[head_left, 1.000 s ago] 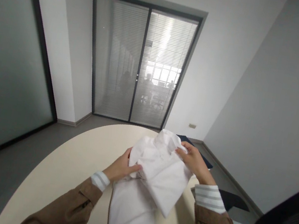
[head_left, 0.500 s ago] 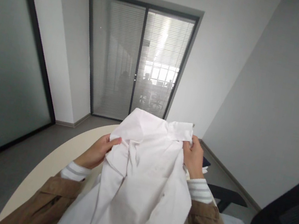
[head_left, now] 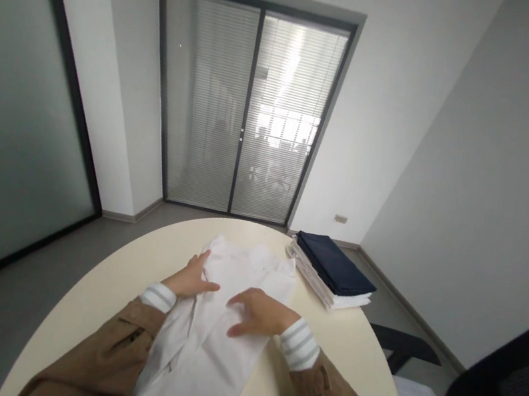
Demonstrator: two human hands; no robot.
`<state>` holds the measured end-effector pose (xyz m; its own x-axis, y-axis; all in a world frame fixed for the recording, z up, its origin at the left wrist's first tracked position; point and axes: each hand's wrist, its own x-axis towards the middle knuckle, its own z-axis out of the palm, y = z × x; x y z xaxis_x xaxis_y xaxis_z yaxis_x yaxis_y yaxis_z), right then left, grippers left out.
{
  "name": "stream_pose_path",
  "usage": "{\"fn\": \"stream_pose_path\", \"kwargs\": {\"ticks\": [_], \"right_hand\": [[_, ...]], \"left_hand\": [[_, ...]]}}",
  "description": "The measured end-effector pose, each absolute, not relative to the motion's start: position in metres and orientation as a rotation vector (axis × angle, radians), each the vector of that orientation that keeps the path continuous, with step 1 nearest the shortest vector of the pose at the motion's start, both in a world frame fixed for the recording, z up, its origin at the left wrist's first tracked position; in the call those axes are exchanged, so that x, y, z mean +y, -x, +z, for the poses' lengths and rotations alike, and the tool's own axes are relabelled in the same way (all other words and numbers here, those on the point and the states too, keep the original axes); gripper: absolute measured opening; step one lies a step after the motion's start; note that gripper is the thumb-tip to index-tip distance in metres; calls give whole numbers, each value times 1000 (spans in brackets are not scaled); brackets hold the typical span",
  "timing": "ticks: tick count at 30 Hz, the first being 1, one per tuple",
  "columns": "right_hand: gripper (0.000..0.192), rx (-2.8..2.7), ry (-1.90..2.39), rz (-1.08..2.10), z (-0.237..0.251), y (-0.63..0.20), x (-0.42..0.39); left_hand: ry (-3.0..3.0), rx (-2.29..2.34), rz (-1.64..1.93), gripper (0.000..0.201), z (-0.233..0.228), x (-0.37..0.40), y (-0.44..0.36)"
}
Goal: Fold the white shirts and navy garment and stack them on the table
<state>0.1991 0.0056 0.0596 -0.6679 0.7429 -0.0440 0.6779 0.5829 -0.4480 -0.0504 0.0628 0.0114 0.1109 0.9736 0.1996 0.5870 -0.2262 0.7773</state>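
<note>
A white shirt lies spread lengthwise on the round cream table, its collar end pointing away from me. My left hand rests flat on the shirt's left side near the collar, fingers apart. Palm down on the middle of the shirt is my right hand, its fingers spread and holding nothing. Both arms wear brown sleeves with striped cuffs.
A stack of folded clothes, dark navy on top of white, sits at the table's far right edge. A dark chair stands at the right. Glass doors with blinds are straight ahead.
The shirt was held up in both hands half a second ago; now it lies flat on the table and both hands have let go and press on it.
</note>
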Motion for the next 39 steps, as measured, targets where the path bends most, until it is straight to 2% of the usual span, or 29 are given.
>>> {"fn": "stream_pose_path", "kwargs": {"ticks": [2, 5, 7, 10, 12, 15, 17, 19, 21, 24, 29, 33, 36, 39], "right_hand": [[46, -2724, 1241, 706, 53, -198, 10], [25, -2720, 1245, 742, 58, -210, 21], [20, -2655, 1189, 607, 66, -227, 28], [16, -2509, 1264, 278, 78, -258, 36], [23, -2474, 1424, 143, 82, -277, 40], [33, -2335, 1681, -70, 84, -298, 43], [38, -2079, 1852, -291, 84, -309, 44], [52, -1781, 2029, -455, 82, -319, 44], [57, -1589, 2204, -427, 79, -329, 44], [45, -1558, 2342, -212, 76, -340, 44], [36, -1510, 2288, -290, 88, -340, 40], [41, -1382, 1952, -393, 124, -331, 22], [47, -1294, 1574, -247, 157, -314, 1], [47, -1314, 1257, 120, 175, -288, -15]], "left_hand": [[-1856, 1589, 911, 81, 6, 63, 49], [-1771, 1714, 1039, 52, 14, 68, 61], [-1678, 1825, 1240, 43, 29, 72, 78], [-1398, 1891, 1783, 40, 53, 74, 101], [-1287, 1819, 1983, 40, 64, 73, 104], [-1455, 1637, 1769, 46, 64, 68, 83], [-1744, 1480, 1454, 48, 52, 61, 60], [-2096, 1373, 1075, 51, 34, 52, 37], [-2325, 1265, 629, 55, 16, 43, 20], [-2472, 1264, 378, 53, 0, 33, 10], [-2397, 1264, 502, 47, 1, 33, 12], [-2248, 1226, 767, 40, 15, 31, 3], [-2035, 1108, 955, 58, 32, 23, -10], [-1858, 965, 1127, 86, 44, 13, -18]]}}
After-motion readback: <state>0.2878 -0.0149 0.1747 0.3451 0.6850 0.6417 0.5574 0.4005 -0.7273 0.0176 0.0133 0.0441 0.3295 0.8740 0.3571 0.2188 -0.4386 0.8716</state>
